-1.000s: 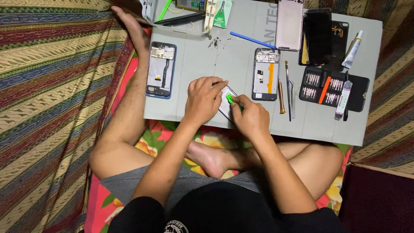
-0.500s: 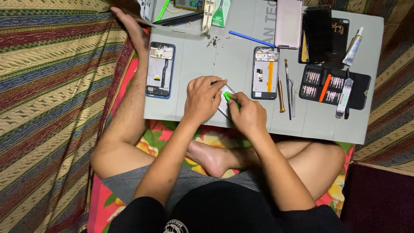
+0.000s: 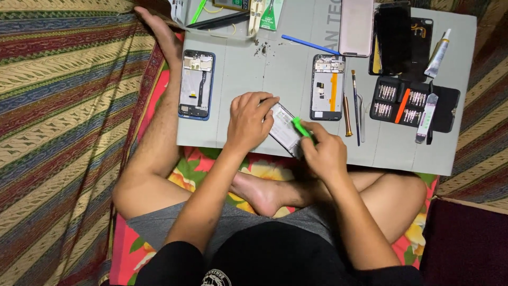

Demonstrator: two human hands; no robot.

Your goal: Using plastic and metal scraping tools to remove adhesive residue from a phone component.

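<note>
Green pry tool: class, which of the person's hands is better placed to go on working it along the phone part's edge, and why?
Right. The right hand already grips the green pry tool against the phone part, while the left hand pins that part to the grey mat.

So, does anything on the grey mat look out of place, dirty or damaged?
Yes, slightly. A patch of small dark crumbs lies scattered on the grey mat near its far edge, like loose debris. Otherwise the opened phone frames and tools lie in fairly tidy rows. The left hand steadies a phone part, and the right hand holds a green tool.
</note>
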